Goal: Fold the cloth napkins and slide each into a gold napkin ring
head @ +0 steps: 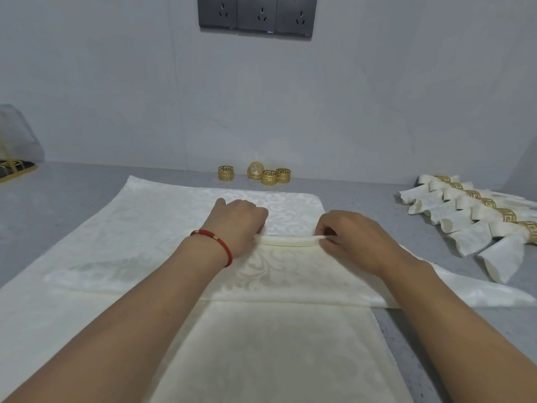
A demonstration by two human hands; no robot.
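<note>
A cream damask napkin (130,228) lies spread on the grey counter, on top of other cream cloth (276,353) nearer to me. A narrow pleat (287,240) is raised across its middle. My left hand (239,222), with a red bracelet at the wrist, grips the pleat's left end with curled fingers. My right hand (351,237) pinches the right end. Several loose gold napkin rings (268,177) stand by the wall behind the napkin.
Several folded napkins in gold rings (476,216) lie in a row at the right. A gold-framed tray (14,168) and a sheer bag sit at the far left. Dark wall sockets (257,14) hang above. Grey counter (58,187) shows on both sides.
</note>
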